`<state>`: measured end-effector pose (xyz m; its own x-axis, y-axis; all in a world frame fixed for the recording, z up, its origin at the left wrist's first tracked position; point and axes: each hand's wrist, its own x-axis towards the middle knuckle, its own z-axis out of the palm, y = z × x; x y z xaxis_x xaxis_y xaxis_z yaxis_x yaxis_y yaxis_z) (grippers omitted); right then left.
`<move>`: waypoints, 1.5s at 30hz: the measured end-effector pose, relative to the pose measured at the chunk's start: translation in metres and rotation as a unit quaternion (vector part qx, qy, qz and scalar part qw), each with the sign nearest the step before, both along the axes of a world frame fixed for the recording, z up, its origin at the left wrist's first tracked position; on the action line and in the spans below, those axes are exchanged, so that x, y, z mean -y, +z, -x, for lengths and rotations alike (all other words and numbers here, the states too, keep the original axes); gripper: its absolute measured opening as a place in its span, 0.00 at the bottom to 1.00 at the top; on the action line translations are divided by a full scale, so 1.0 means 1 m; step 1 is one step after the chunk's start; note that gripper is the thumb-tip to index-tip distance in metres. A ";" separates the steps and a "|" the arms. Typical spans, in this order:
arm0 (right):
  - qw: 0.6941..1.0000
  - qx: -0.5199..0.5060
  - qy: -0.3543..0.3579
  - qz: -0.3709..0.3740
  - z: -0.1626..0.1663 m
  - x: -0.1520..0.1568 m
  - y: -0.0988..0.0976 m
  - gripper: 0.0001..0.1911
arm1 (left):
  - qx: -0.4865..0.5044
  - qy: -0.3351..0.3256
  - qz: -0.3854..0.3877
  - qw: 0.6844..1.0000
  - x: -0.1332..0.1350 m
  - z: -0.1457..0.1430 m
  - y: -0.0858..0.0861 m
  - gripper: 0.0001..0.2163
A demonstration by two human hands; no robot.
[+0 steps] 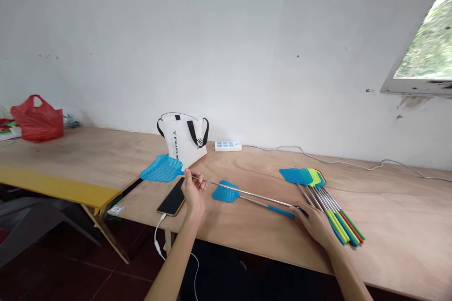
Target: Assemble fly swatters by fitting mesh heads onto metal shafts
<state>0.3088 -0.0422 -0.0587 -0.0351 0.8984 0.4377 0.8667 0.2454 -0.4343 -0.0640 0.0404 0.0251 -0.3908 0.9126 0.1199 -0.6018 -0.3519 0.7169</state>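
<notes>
A blue fly swatter [163, 169] with a long metal shaft is held across the table between both hands. My left hand [193, 194] pinches the shaft just below the mesh head. My right hand [312, 221] is closed around the handle end, and a dark bit shows between its fingers. Under the shaft, a second blue fly swatter [226, 192] lies on the table, its blue handle tip near my right hand. Fanned out to the right is a pile of fly swatters [319, 197] with blue, yellow-green, red and green handles.
A phone [172, 200] with a white cable lies beside my left hand. Behind it stand a white bag [185, 143] with black handles and a power strip [228, 146] by the wall. A red plastic bag [39, 120] sits far left. The wooden table's front edge [261, 259] runs before me.
</notes>
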 end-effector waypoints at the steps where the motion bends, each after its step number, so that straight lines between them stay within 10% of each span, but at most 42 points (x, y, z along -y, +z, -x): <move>1: 1.000 -0.001 0.002 0.007 0.001 0.000 -0.001 0.23 | 0.001 0.003 0.000 1.000 0.000 0.000 0.000 0.24; 25: 0.999 -0.030 0.018 -0.021 0.001 0.002 0.010 0.24 | -0.064 0.055 -0.021 0.996 0.002 -0.012 -0.002 0.24; 34: 0.996 0.000 0.066 -0.056 0.089 0.010 0.019 0.20 | -0.225 -0.281 -0.004 0.933 0.068 -0.123 -0.064 0.29; 45: 0.996 0.008 0.084 0.028 0.101 0.001 0.003 0.20 | -0.227 -0.298 0.030 0.927 0.052 -0.120 -0.084 0.27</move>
